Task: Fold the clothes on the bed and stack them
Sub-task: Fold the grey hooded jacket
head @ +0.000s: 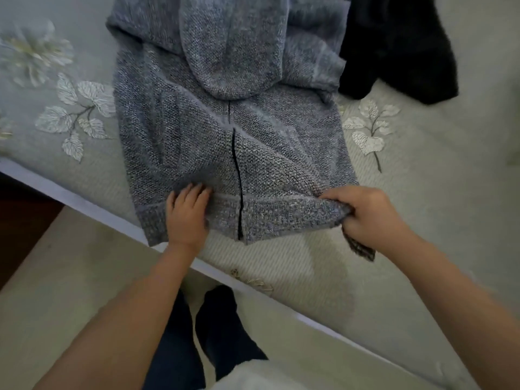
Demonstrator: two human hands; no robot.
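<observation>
Blue-grey knit hoodie (pixel 225 130) is lying front-up on the bed (pixel 422 192), zipper (pixel 235 170) running down the middle, hood (pixel 230 46) flopped down over the chest, hem sitting near the bed's edge. Left hand (pixel 187 215) is resting flat on the hem band left of the zipper, its fingers (pixel 194 192) fairly straight and spread, pressing the fabric down, not gripping anything. Right hand (pixel 371 215) is at the hem's right corner, its fingers (pixel 337 197) curled and pinching the knit, lifting that corner slightly off the bedspread; a bit of darker fabric is hanging below the hand, can't tell if it's the hoodie's inside or something else. Hoodie sleeves are looking tucked in across the body, folds showing as diagonal creases on both sides. Black garment (pixel 399 46) is lying bunched at the top right, just beside the hoodie's right shoulder, touching or slightly overlapping it, hard to tell. Bedspread is pale grey-green with embroidered leaf and flower patterns (pixel 76 116) on both sides of the hoodie. Person is standing at the bed's edge, dark-socked feet (pixel 222 327) showing on the light floor (pixel 70 277) below.
</observation>
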